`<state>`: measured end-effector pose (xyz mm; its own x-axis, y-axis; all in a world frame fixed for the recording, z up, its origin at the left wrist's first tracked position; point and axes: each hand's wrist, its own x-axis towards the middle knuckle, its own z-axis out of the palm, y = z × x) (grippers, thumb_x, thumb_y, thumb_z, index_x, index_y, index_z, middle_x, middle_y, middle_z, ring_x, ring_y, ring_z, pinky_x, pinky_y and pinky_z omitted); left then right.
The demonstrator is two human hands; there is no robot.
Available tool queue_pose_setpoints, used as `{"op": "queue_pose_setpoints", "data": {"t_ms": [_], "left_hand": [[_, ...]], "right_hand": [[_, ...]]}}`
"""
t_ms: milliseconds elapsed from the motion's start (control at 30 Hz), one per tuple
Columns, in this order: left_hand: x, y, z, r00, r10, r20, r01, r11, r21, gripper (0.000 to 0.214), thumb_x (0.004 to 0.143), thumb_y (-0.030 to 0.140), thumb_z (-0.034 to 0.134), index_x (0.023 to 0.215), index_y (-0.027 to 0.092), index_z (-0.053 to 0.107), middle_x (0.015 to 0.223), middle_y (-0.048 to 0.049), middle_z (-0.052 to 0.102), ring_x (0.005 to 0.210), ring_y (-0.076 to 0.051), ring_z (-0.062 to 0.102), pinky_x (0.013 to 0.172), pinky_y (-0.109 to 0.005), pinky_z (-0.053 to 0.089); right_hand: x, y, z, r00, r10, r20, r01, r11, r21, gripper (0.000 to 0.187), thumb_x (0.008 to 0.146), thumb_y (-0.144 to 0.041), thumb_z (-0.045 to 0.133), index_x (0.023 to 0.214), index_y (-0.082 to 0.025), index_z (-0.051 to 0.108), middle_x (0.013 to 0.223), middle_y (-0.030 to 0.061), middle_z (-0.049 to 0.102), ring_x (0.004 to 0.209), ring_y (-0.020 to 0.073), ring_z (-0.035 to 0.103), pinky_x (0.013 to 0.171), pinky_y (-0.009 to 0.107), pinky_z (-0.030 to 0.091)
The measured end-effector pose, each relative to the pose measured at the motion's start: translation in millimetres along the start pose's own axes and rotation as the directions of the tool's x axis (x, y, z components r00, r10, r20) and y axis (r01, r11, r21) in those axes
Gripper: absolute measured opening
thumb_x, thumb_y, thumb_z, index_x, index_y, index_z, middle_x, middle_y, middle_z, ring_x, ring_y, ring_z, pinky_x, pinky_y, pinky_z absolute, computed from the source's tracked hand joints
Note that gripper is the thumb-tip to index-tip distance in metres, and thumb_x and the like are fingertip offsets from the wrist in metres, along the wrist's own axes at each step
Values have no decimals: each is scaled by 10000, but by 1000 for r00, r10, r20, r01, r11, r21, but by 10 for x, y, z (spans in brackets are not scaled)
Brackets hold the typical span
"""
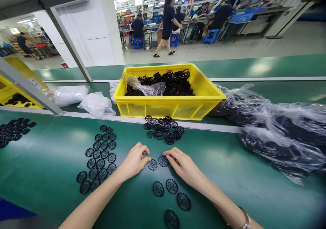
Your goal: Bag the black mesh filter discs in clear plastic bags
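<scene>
A person's bare hands work on a green bench (219, 161), in front of a yellow bin (168, 107) heaped with black parts. Straight out from the bin, the left hand (134, 160) has thumb and forefinger slightly parted at the edge of one black disc (152, 164); the right hand (182, 163), fingertips close together, meets the edge of a second disc (163, 161) just beside it. I can't tell whether either is gripped or only touched. Both discs lie between the bin and four loose discs (171, 186). A small pile (167, 126) sits at the bin's foot; rows of discs (100, 163) lie to its near left, plastic bags (282, 147) to its right.
</scene>
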<state>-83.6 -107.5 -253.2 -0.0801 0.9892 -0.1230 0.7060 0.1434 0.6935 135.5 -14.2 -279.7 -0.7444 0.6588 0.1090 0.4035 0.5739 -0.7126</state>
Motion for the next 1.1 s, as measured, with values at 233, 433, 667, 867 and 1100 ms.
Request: {"op": "queue_pose_setpoints", "data": {"t_ms": [233,433,667,867,1100], "left_hand": [[-106,71,63,1000,8,18,-8,1000,-2,20,875,223,633,888,208,635,899,-18,607,747,-154,591,696,-267,470],[-44,67,-81,995,100,-8,-99,991,93,128,932,232,568,850,207,662,847,-24,642,746,-169,611,679,-280,475],[591,-9,-110,951,286,-119,-236,918,319,290,923,212,613,1208,227,567,1212,-76,603,1145,-250,530,999,-409,460],[690,-28,9,945,301,-125,-224,879,422,162,915,212,618,1076,223,603,1129,-75,603,1072,-263,539,935,-422,484],[307,-166,-97,949,290,-120,-218,885,412,235,914,213,630,1135,232,553,1110,-54,621,1047,-246,558,898,-381,493]], "right_hand": [[-116,-103,70,999,-44,33,45,998,-41,277,1023,-295,357,1074,-256,626,1000,63,636,885,207,671,800,368,570],[-42,-175,-59,991,-77,105,90,988,-124,272,1029,-277,365,1046,-255,636,992,54,670,854,202,673,763,355,569],[596,31,-113,958,-285,-19,224,792,-567,270,995,-281,473,1203,-194,621,1208,140,668,1040,321,596,856,480,515],[664,24,-60,961,-275,-1,202,709,-676,242,987,-234,469,1146,-201,648,1108,138,682,964,300,589,795,438,493],[393,-172,45,948,-319,-16,292,886,-359,199,983,-275,524,1165,-239,597,1115,86,669,990,261,607,871,424,523]]}}
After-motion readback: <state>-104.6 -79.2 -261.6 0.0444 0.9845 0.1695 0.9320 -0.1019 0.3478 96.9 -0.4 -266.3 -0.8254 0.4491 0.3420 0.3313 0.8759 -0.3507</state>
